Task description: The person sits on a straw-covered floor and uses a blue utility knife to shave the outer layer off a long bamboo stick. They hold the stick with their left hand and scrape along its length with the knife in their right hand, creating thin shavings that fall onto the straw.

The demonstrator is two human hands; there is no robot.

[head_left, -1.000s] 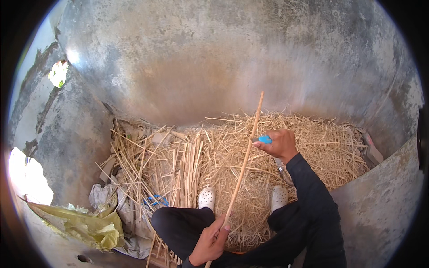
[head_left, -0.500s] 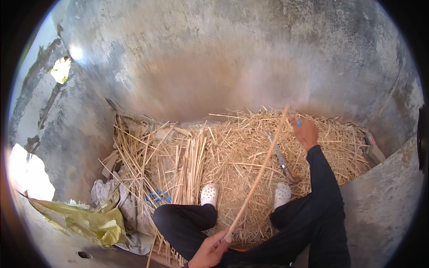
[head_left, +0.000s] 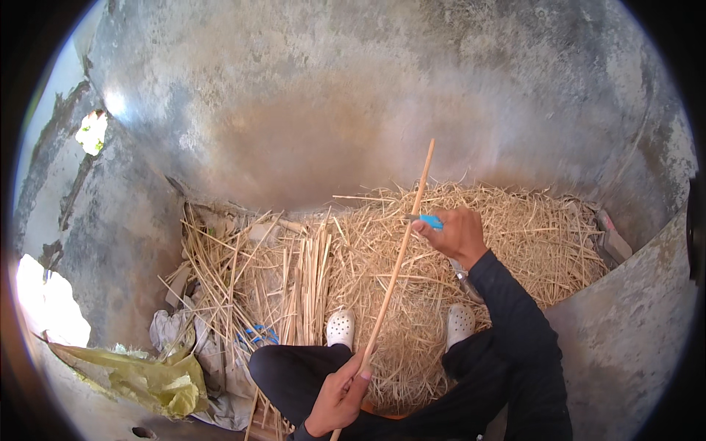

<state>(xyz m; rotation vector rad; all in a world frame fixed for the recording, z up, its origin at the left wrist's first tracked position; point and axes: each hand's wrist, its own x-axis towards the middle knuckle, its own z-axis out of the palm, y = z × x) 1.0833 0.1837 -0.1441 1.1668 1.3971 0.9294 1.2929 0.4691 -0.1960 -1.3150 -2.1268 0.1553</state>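
My left hand (head_left: 340, 393) grips the lower end of a long thin bamboo stick (head_left: 397, 264) that slants up and away from me. Around a small blue-handled tool (head_left: 430, 220) my right hand (head_left: 456, 235) is closed, and the tool is pressed against the stick near its upper part. Under both hands lies a heap of straw-coloured shavings (head_left: 507, 242). My white shoes (head_left: 340, 327) rest on that heap, and my dark trousers and sleeve fill the lower middle.
A bundle of split bamboo strips (head_left: 309, 272) lies to the left of my feet. A crumpled yellow-green sack (head_left: 147, 375) and grey cloth sit at lower left. Grey concrete walls (head_left: 331, 110) enclose the corner. A long tool (head_left: 463, 275) lies by my right shoe.
My right hand with the blue tool slid out along the stick to its far end, then came back toward me to the upper part. The stick's tilt shifted slightly.
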